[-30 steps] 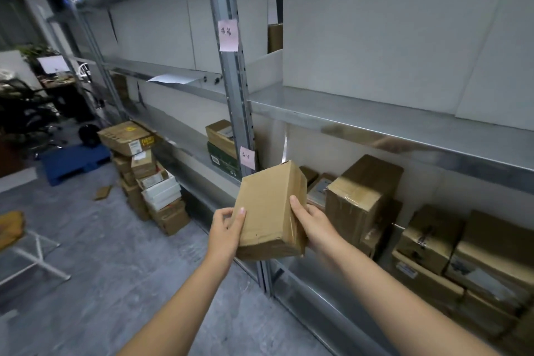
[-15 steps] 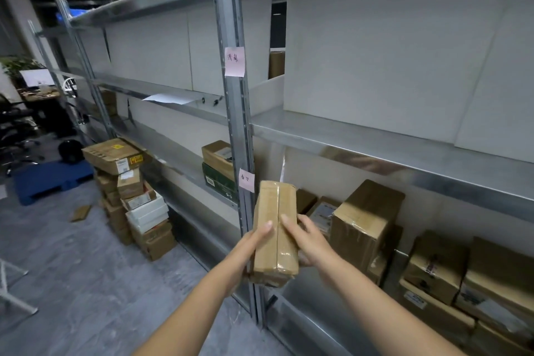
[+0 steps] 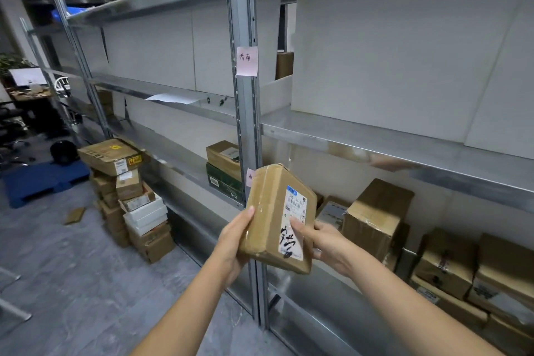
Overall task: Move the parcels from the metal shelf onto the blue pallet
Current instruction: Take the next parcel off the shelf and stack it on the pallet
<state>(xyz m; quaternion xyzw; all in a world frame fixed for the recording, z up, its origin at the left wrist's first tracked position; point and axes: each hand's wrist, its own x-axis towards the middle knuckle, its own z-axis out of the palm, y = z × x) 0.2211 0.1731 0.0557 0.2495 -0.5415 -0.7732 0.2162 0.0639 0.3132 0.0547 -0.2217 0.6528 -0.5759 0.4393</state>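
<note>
Both hands grip one parcel: your left hand clasps its side, your right hand its labelled face, off the metal shelf. You're mid-carry; next, turn left towards the blue pallet, well apart across the floor.
</note>
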